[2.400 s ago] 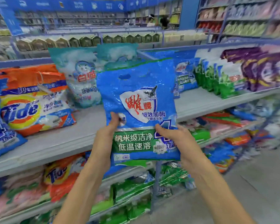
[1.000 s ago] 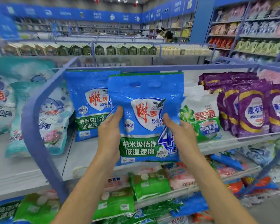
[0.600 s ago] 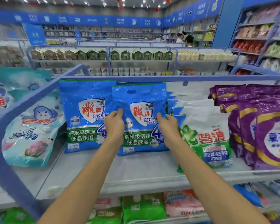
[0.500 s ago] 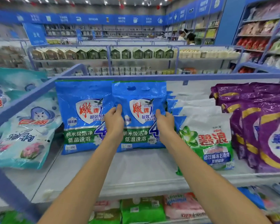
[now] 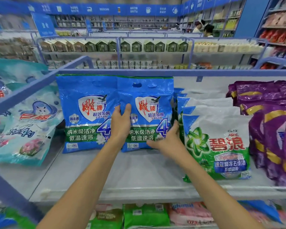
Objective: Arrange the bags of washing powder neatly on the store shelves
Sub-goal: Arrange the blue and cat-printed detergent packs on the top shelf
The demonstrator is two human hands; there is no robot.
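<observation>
Bags of washing powder line the white shelf (image 5: 139,171), and the blue bag (image 5: 147,103) in the person's hands stands upright near the back of it, its bottom edge on the shelf board and its top just under the blue rail (image 5: 205,72). A second blue bag (image 5: 86,113) of the same kind stands just to its left; the two touch, and the held one overlaps the edge of the other.

The left hand (image 5: 120,124) grips the blue bag at its left edge, about halfway up, with the thumb lying on the printed front; the fingers seem to slip in between the two bags, though the view is not clear enough to be sure. The right hand (image 5: 167,139) holds the lower right corner, thumb across the front near the bottom and fingers curled round the right edge.

Just right of that hand stands a row of white and green bags (image 5: 216,142), one behind another, close against the blue bag. Purple bags (image 5: 271,129) stand further right. On the neighbouring section to the left, a pale teal bag (image 5: 28,129) with a cat on it leans tilted. Green and pink bags (image 5: 145,214) lie on the shelf below
</observation>
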